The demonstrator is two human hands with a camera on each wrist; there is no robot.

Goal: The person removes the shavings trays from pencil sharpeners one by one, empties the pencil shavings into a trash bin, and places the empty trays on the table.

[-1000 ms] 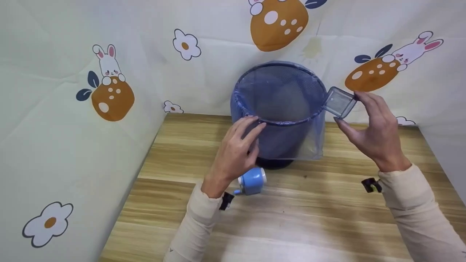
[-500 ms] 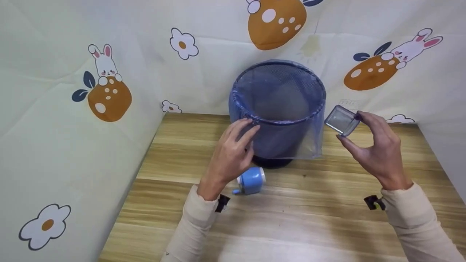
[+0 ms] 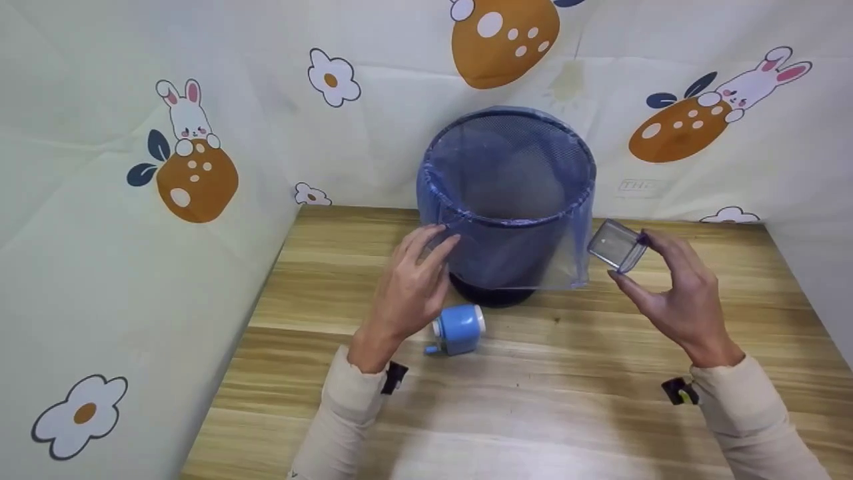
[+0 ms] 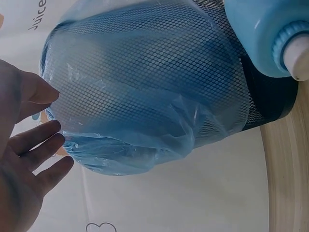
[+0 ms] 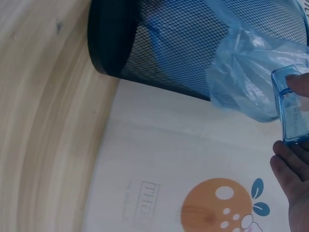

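My right hand (image 3: 686,300) pinches a small clear plastic box (image 3: 614,245) between thumb and fingers, to the right of a dark mesh waste bin (image 3: 496,297). In the right wrist view, the box (image 5: 292,116) shows a bluish tint and faint lettering. A thin blue bag (image 3: 573,257) lines the bin and hangs over its rim. My left hand (image 3: 410,287) hovers by the bin's front left side, fingers loosely bent and holding nothing; whether the fingertips touch the bag cannot be told. A blue crank pencil sharpener (image 3: 462,329) sits just before the bin.
A wood-grain tabletop (image 3: 533,400) lies under everything. Pale fabric walls (image 3: 393,147) printed with rabbits, oranges and flowers enclose the back and sides. The bin stands close to the back wall.
My right hand has brought the clear box down from beside the bin's rim to lower on its right, tilting it. My left hand has drawn slightly back and left from the rim.
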